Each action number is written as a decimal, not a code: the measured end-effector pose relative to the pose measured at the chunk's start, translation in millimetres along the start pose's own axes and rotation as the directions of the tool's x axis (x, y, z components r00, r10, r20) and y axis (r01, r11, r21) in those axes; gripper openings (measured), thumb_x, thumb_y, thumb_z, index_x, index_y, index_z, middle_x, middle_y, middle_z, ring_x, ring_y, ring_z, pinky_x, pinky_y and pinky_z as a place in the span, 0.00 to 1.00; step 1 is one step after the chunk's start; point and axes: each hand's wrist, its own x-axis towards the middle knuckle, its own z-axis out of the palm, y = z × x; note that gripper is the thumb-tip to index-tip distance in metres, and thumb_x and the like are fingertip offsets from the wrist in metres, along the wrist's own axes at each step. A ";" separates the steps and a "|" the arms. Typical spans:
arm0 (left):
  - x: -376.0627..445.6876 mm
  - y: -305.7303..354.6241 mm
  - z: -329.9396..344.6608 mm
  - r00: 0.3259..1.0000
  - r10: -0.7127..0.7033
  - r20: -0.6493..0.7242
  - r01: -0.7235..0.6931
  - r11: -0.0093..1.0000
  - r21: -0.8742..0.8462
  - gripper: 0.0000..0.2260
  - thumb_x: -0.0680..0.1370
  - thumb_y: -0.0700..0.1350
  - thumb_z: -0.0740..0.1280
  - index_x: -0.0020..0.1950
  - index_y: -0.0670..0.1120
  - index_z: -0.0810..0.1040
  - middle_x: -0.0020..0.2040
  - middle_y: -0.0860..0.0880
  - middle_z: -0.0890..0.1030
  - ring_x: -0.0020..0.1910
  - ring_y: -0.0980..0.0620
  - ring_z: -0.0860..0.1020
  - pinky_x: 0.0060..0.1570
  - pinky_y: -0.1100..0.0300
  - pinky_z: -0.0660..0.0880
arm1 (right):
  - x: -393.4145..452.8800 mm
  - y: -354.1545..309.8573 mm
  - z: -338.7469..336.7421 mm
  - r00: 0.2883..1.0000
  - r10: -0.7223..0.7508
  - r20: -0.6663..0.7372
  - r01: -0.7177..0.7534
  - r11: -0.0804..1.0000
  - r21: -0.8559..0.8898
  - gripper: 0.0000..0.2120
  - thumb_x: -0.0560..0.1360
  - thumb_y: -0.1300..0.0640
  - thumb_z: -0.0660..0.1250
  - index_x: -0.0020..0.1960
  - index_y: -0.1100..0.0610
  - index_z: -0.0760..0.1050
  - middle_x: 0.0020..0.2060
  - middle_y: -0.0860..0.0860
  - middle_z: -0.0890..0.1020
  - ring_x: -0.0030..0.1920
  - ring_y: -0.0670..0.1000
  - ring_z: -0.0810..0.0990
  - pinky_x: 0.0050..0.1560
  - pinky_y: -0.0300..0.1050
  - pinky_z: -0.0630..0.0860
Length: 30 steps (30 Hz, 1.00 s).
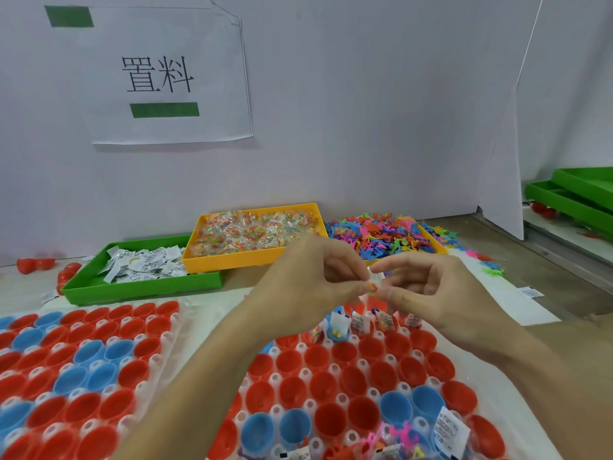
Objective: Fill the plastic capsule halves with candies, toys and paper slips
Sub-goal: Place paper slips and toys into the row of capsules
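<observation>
My left hand (310, 277) and my right hand (428, 293) meet above the right rack, and both pinch a small clear candy packet (373, 286) with orange bits between their fingertips. Below them lies a white rack (331, 380) of red and blue capsule halves. Several halves in its far row (361, 322) hold paper slips and candies. Some at the near edge (447, 426) hold slips and pink toys. A second rack of capsule halves (76, 363) lies at the left.
A green tray of paper slips (139, 287) sits at the back left, an orange tray of candy packets (255, 257) behind the hands, and a pile of colourful toy figures (388, 237) at the back right. Closed red capsules (34, 264) lie at the far left. Green trays (570, 194) are stacked at the right.
</observation>
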 end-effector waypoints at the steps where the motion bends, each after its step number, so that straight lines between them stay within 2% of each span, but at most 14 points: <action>1: 0.1 0.0 0.1 1.000 0.002 -0.009 -0.002 1.000 -0.014 0.03 0.74 0.37 0.74 0.45 0.44 0.83 0.36 0.47 0.85 0.35 0.53 0.84 0.41 0.58 0.81 | -0.4 -0.3 -0.1 1.000 0.003 0.008 -0.003 1.000 0.005 0.12 0.68 0.56 0.74 0.52 0.56 0.83 0.38 0.57 0.86 0.36 0.52 0.85 0.35 0.34 0.78; 5: 0.4 -2.3 3.3 1.000 -0.002 -0.015 0.001 0.998 -0.065 0.05 0.75 0.36 0.71 0.49 0.45 0.82 0.37 0.45 0.84 0.37 0.44 0.83 0.43 0.47 0.81 | -1.3 -1.1 2.8 1.000 0.005 0.015 -0.006 0.995 0.097 0.05 0.73 0.64 0.72 0.49 0.61 0.83 0.37 0.58 0.86 0.34 0.53 0.85 0.30 0.34 0.76; 8: 0.9 -5.1 4.0 1.000 0.004 -0.023 -0.007 0.993 -0.117 0.05 0.77 0.36 0.70 0.49 0.45 0.81 0.37 0.40 0.82 0.38 0.39 0.82 0.43 0.45 0.80 | -2.0 -3.3 5.7 1.000 0.007 0.010 -0.009 0.991 0.134 0.07 0.72 0.61 0.72 0.49 0.59 0.83 0.38 0.58 0.86 0.36 0.53 0.86 0.31 0.36 0.77; 12: 1.9 -7.1 4.3 0.999 0.003 -0.044 -0.010 0.987 -0.162 0.08 0.76 0.33 0.68 0.45 0.45 0.81 0.37 0.36 0.78 0.34 0.46 0.81 0.38 0.54 0.81 | -1.2 -5.6 8.5 0.998 0.048 0.034 -0.055 0.967 0.248 0.09 0.71 0.56 0.71 0.50 0.56 0.84 0.41 0.60 0.86 0.41 0.60 0.87 0.33 0.40 0.80; 16: 2.5 -6.0 4.1 0.997 0.011 -0.074 -0.025 0.983 -0.180 0.10 0.74 0.29 0.66 0.41 0.43 0.81 0.36 0.35 0.78 0.32 0.49 0.81 0.35 0.59 0.80 | 0.6 -3.6 9.1 0.997 0.060 0.042 -0.072 0.926 0.370 0.10 0.69 0.50 0.71 0.47 0.53 0.85 0.42 0.61 0.85 0.42 0.59 0.87 0.38 0.40 0.81; 19: 2.3 -6.2 4.0 0.995 0.017 -0.094 -0.033 0.985 -0.170 0.12 0.74 0.29 0.67 0.38 0.45 0.81 0.35 0.39 0.80 0.32 0.50 0.83 0.35 0.61 0.79 | 1.7 3.0 10.6 0.999 0.037 0.017 -0.041 0.944 0.328 0.10 0.67 0.51 0.74 0.46 0.53 0.85 0.41 0.59 0.86 0.42 0.56 0.86 0.42 0.41 0.81; 22: 1.4 -8.4 2.9 0.997 -0.006 -0.075 -0.007 0.987 -0.164 0.10 0.75 0.31 0.69 0.39 0.44 0.82 0.36 0.42 0.83 0.34 0.48 0.84 0.37 0.61 0.80 | 2.4 8.0 12.1 1.000 0.011 -0.007 -0.009 0.962 0.272 0.08 0.67 0.56 0.75 0.46 0.54 0.85 0.39 0.57 0.85 0.39 0.53 0.85 0.42 0.41 0.80; 27: -1.5 -6.0 -4.0 1.000 -0.015 0.012 0.017 0.989 -0.149 0.01 0.75 0.40 0.74 0.43 0.44 0.84 0.37 0.47 0.85 0.39 0.47 0.85 0.44 0.53 0.83 | 1.7 6.6 11.0 1.000 -0.024 -0.015 0.026 0.984 0.177 0.06 0.68 0.58 0.75 0.45 0.53 0.85 0.40 0.55 0.86 0.39 0.53 0.86 0.42 0.40 0.81; 30: -1.6 -4.2 -3.7 1.000 -0.025 0.016 0.027 0.992 -0.124 0.03 0.74 0.40 0.75 0.45 0.42 0.83 0.37 0.43 0.85 0.39 0.44 0.84 0.44 0.50 0.83 | -0.2 3.9 11.6 0.999 -0.038 -0.015 0.040 0.988 0.149 0.06 0.67 0.58 0.75 0.44 0.53 0.84 0.40 0.54 0.85 0.39 0.54 0.86 0.41 0.41 0.81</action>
